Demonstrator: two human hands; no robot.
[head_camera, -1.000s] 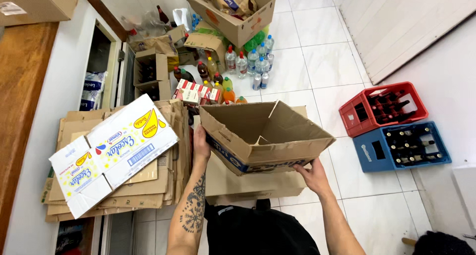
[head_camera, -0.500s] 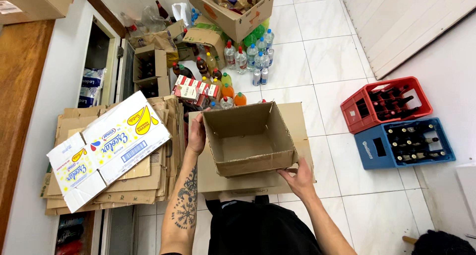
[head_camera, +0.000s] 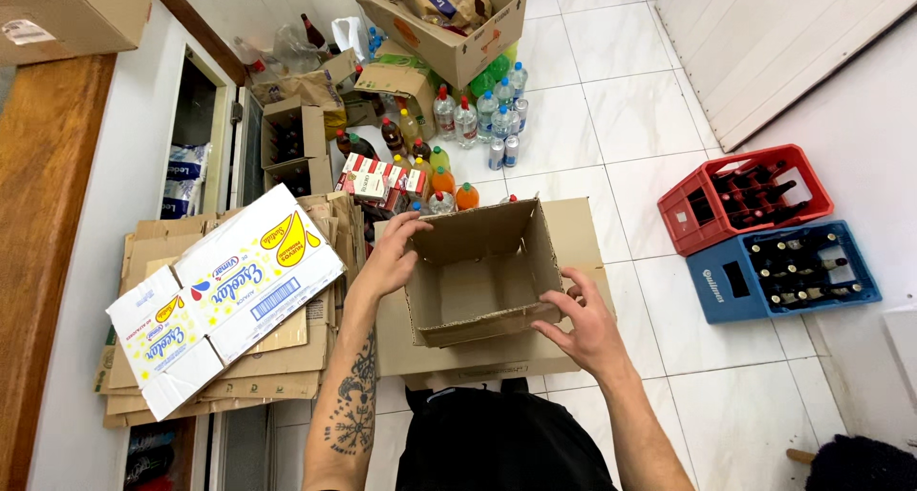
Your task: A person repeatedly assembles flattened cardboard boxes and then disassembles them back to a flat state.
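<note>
The left hand (head_camera: 387,260) grips the upper left wall of an open brown cardboard box (head_camera: 482,271), its fingers (head_camera: 413,225) curled over the rim and clenched on the card; the right hand (head_camera: 585,327) clasps the box's lower right corner, fingers (head_camera: 564,305) spread along the edge and pressed to it; the box sits between the two hands, mouth facing up, empty inside, resting over flattened brown cardboard (head_camera: 573,252) on the tiled floor (head_camera: 650,118). To the left of the left fingers lies a flattened white and yellow carton (head_camera: 229,295) atop a stack of flat brown cardboard (head_camera: 267,367); beyond the left fingers stand drink bottles (head_camera: 468,118) and small red and white packs (head_camera: 382,178); further off, another open box (head_camera: 449,18) holds bagged goods. Well right of the right fingers sit a red crate (head_camera: 745,200) and a blue crate (head_camera: 783,271), both with dark bottles.
</note>
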